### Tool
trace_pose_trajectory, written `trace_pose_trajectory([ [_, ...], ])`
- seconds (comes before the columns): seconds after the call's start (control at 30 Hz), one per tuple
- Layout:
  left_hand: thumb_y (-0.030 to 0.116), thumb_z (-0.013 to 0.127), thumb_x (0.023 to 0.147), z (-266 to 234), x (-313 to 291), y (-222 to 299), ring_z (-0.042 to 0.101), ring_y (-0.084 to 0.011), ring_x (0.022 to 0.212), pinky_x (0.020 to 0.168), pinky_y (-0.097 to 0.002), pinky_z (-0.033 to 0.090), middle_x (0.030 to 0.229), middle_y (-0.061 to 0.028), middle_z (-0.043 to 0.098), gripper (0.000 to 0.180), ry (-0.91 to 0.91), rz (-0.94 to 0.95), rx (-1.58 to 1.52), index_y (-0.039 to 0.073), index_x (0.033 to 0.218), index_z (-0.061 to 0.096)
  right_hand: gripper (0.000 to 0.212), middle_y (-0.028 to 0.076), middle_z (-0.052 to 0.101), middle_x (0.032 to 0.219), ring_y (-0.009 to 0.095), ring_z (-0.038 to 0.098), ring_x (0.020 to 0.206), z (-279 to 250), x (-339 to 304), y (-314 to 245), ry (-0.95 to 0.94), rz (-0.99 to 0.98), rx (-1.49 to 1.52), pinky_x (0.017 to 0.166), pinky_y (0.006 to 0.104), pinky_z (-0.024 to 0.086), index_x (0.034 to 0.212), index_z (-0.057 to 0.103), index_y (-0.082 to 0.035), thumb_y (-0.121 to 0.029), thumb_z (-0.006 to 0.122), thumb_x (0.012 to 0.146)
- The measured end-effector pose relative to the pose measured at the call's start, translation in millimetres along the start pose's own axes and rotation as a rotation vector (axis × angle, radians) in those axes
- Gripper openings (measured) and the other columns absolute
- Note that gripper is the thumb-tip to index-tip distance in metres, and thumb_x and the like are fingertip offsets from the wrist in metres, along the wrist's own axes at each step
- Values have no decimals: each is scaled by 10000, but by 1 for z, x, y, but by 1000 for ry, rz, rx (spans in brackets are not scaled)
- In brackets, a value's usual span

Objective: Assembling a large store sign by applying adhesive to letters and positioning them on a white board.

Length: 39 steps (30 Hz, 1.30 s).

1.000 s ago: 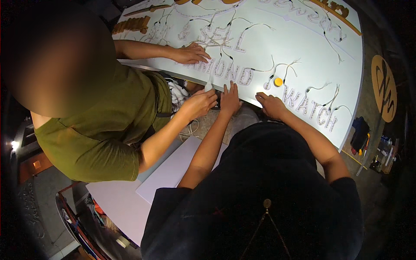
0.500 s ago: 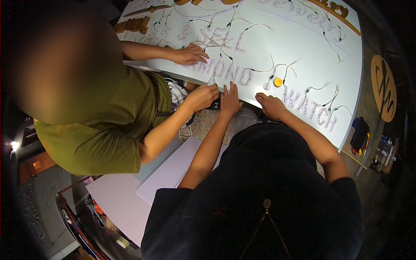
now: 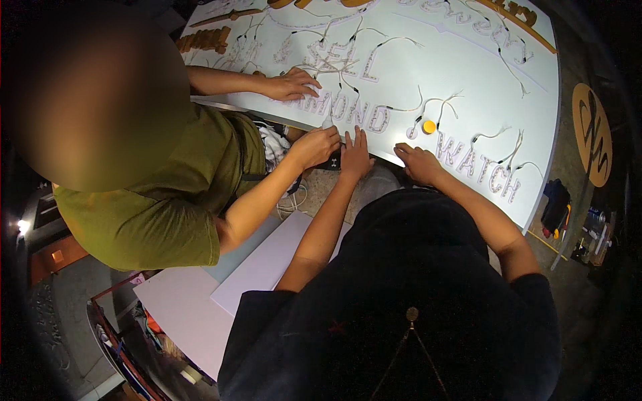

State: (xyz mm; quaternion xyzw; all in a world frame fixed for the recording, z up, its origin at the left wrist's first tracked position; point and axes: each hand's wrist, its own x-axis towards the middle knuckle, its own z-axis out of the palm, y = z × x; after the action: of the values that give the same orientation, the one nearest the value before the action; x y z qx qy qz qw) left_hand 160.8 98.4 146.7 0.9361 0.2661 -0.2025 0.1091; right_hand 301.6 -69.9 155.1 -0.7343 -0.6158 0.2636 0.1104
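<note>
Wired sign letters on a pale surface point(image 3: 481, 73). The left hand point(image 3: 356, 157) is open, fingers extended at the near edge, just beside the last letter point(image 3: 386, 119) of the left row; the right hand point(image 3: 420, 162) rests at the same edge, fingers bent, grip not discernible, near a yellow cap point(image 3: 429, 126). Each letter is probably light and stiff, its lead wires point(image 3: 447, 100) flexible and fragile; the outer side walls should offer the safest hold. Room for sliding lies between the left row and the right row point(image 3: 466, 159); a co-worker's hand point(image 3: 315, 148) limits leftward movement.
</note>
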Motion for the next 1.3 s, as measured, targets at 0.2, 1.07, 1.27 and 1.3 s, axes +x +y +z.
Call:
trace_pose_trajectory([
  [0.2, 326, 684, 770, 0, -1, 1, 143, -432, 1362, 1055, -505, 296, 1510, -185, 98, 902, 9, 5, 5, -15, 1421, 160, 565, 81, 441, 1303, 299, 606, 925, -3, 1, -3, -18, 13, -16, 762, 404, 507, 1273, 449, -29, -99, 640, 745],
  [1.07, 352, 711, 734, 11, 2, 0, 182, -382, 1361, 1056, -479, 298, 1505, -174, 95, 972, 23, -13, 15, -35, 1419, 140, 578, 70, 427, 1326, 296, 598, 940, 3, 2, 2, -17, 12, -15, 775, 405, 502, 1282, 448, -35, -83, 631, 736],
  [1.27, 282, 726, 725, 8, 1, -2, 227, -444, 1324, 1046, -492, 305, 1465, -234, 176, 949, 73, 37, -79, -48, 1403, 149, 590, 98, 425, 1304, 318, 600, 895, 0, 1, 0, -30, -2, -33, 734, 423, 512, 1286, 414, -38, -75, 625, 736],
  [1.3, 273, 731, 720, 6, -1, -1, 227, -447, 1323, 1054, -493, 290, 1457, -241, 192, 947, 92, 36, -63, -50, 1399, 156, 594, 88, 424, 1316, 310, 604, 913, 1, 2, -1, -37, 4, -36, 749, 417, 511, 1289, 422, -38, -90, 637, 738],
])
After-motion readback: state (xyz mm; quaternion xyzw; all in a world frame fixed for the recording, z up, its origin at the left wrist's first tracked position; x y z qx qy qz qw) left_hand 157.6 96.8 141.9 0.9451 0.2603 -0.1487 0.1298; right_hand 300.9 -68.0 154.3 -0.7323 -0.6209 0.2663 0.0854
